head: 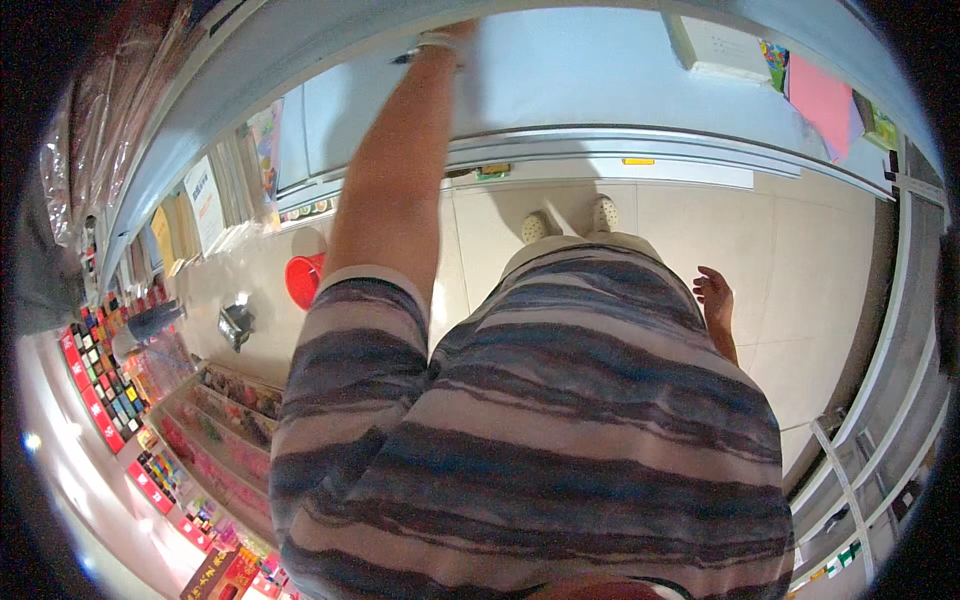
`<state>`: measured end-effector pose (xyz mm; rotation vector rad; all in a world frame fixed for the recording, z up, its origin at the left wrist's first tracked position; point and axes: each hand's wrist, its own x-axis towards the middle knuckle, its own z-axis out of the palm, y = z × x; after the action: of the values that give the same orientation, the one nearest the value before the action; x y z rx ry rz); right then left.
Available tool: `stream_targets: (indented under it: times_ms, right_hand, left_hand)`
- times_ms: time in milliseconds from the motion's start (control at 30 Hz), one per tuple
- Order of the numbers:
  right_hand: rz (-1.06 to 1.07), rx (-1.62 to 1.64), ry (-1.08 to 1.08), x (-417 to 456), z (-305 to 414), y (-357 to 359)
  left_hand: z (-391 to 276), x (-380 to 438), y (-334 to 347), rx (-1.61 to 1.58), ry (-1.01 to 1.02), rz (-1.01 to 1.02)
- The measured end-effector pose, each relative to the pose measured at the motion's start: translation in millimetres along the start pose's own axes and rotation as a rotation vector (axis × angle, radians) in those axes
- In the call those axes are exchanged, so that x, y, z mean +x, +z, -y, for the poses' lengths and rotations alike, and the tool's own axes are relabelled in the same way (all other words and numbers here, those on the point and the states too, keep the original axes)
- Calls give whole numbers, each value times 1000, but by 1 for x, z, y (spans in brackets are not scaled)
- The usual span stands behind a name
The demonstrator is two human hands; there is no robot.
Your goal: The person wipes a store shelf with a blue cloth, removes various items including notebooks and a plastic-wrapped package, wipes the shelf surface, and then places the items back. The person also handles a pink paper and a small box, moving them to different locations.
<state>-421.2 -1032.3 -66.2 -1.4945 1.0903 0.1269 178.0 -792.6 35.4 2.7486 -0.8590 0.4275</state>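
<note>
My left arm stretches forward over a pale blue shelf board. The left hand is blurred and mostly hidden by the shelf edge above, so its fingers and anything in them cannot be made out. A light band circles that wrist. Just beside it shows a small dark item, too blurred to name. Low at my other side hangs my right hand, its fingers loosely bent and apart, holding nothing, above the tiled floor.
A white stack or box and pink sheets lie on the shelf's right. Files and booklets fill the left shelving. On the floor are a red bucket and a dark object. Metal racking stands at right.
</note>
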Motion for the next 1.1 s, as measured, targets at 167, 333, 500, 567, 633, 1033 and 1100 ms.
stream_targets:
  times_ms: [167, 333, 500, 567, 633, 1033, 1100]
  right_hand:
    - [22, 26, -56, 10, 5, 1]
    - [-41, -39, -14, 6, 0, -7]
    - [-27, -24, 94, 6, -42, -16]
    - [22, -27, 99, 12, -71, -24]
    - [19, -110, 114, 13, -82, -24]
    - [-18, -181, 127, -10, -6, 21]
    - [33, -232, 110, 1, -22, 22]
  left_hand:
    - [-152, -6, 20, -199, 161, 55]
    - [-220, -20, 21, -326, 261, 105]
    - [-136, -34, -8, -189, 313, 148]
    - [-61, -32, -21, -45, 265, 148]
    - [19, -21, -29, 114, 189, 164]
    - [259, -30, -73, 170, -165, 264]
    - [241, -21, -61, 69, -120, 100]
